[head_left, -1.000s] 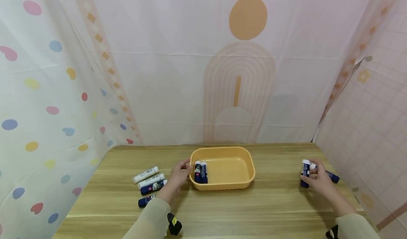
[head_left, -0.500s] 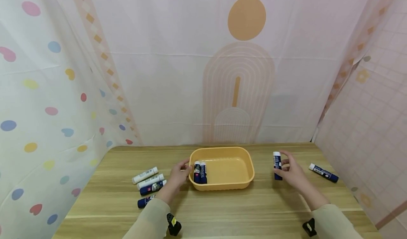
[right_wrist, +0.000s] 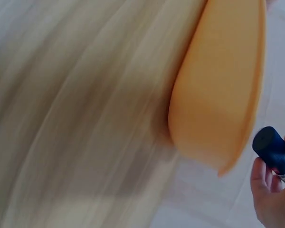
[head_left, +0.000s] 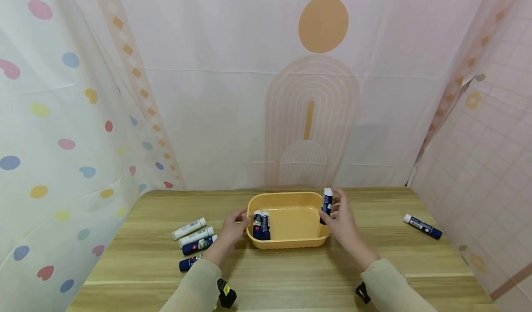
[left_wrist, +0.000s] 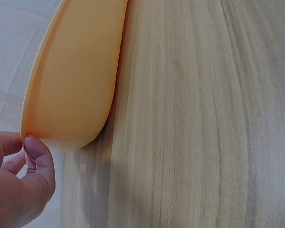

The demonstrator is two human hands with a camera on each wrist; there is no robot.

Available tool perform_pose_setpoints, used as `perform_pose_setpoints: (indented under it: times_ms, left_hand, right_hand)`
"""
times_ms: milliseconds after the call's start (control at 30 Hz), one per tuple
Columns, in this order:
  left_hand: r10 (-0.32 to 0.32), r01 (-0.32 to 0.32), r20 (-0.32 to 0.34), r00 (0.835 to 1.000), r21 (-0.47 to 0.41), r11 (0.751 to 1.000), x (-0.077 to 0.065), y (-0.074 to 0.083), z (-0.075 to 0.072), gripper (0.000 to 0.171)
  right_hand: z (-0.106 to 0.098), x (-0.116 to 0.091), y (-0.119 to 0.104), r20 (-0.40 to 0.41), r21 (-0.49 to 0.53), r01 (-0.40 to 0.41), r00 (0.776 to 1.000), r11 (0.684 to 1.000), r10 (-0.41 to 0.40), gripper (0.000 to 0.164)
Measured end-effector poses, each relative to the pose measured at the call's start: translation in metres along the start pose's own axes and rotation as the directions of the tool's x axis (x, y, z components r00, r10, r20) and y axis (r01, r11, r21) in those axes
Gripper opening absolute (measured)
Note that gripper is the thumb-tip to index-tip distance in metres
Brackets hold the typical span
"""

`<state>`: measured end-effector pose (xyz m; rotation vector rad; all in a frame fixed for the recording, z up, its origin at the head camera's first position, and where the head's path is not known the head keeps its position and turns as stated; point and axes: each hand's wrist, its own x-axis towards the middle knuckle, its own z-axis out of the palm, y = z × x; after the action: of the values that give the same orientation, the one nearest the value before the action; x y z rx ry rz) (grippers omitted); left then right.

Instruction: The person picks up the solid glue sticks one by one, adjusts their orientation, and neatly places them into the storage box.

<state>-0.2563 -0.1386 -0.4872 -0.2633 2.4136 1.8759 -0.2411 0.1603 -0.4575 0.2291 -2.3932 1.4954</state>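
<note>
A yellow-orange plastic basket (head_left: 291, 243) stands on the table, with two dark blue glue sticks (head_left: 261, 225) side by side at its left end. My left hand (head_left: 233, 226) pinches the basket's left rim between thumb and fingers, as the left wrist view also shows (left_wrist: 23, 175). In my right hand (head_left: 344, 217), thumb and fingers grip a blue glue stick (head_left: 326, 206) with a white cap, held upright over the basket's right end. The right wrist view shows this stick's dark blue base (right_wrist: 270, 145) beside the basket's rim.
Left of the basket lie two white glue sticks (head_left: 189, 228) and two blue glue sticks (head_left: 199, 245), one partly behind my left arm. Another blue glue stick (head_left: 422, 226) lies far right on the wooden table (head_left: 287, 279). A printed curtain (head_left: 224, 118) hangs behind.
My right hand has carried the upright glue stick leftward from the table's right side to the basket's right end. The left hand stays at the rim.
</note>
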Motion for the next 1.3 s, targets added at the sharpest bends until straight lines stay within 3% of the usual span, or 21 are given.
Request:
perform_pose_setpoints:
  times_ms: [200, 300, 600, 700, 833, 933, 1033, 1167, 1300]
  left_hand:
    - [-0.005, 0.005, 0.008, 1.000, -0.007, 1.000, -0.001, 0.000, 0.000, 0.042]
    - [0.001, -0.001, 0.005, 1.000, -0.012, 1.000, 0.001, 0.000, 0.000, 0.042]
    - [0.022, -0.022, 0.008, 1.000, -0.008, 1.000, 0.000, -0.001, -0.003, 0.042]
    - [0.019, -0.019, 0.009, 1.000, -0.005, 1.000, 0.000, 0.000, -0.003, 0.042]
    - [0.013, -0.013, 0.003, 1.000, -0.004, 1.000, 0.000, 0.001, -0.003, 0.042]
    - [0.008, -0.008, 0.000, 1.000, -0.005, 1.000, 0.000, 0.001, -0.003, 0.042]
    - [0.006, -0.006, -0.003, 1.000, -0.003, 1.000, 0.000, 0.001, -0.003, 0.042]
    - [0.011, -0.011, -0.002, 1.000, -0.004, 1.000, -0.001, 0.000, -0.003, 0.042]
    - [0.005, -0.005, -0.006, 1.000, 0.002, 1.000, -0.001, 0.001, -0.003, 0.041]
  right_hand:
    - [0.028, -0.001, -0.005, -0.002, 0.012, 0.084, 0.996, 0.996, -0.084, 0.070]
    - [0.040, -0.001, -0.010, 0.031, 0.008, 0.087, 0.996, 0.996, -0.087, 0.070]
    - [0.073, 0.010, -0.025, 0.168, 0.028, -0.062, 0.984, 0.998, 0.056, 0.071]
    - [0.082, 0.015, -0.027, 0.263, -0.004, -0.144, 0.955, 0.990, 0.140, 0.071]
    - [0.094, 0.021, -0.029, 0.371, -0.061, -0.249, 0.893, 0.967, 0.254, 0.070]
    - [0.102, 0.023, -0.031, 0.429, -0.093, -0.307, 0.846, 0.947, 0.316, 0.069]
    - [0.108, 0.024, -0.034, 0.463, -0.128, -0.332, 0.813, 0.935, 0.352, 0.067]
    - [0.117, 0.027, -0.034, 0.454, -0.206, -0.337, 0.799, 0.919, 0.394, 0.065]
    - [0.123, 0.029, -0.034, 0.426, -0.263, -0.330, 0.803, 0.907, 0.416, 0.065]
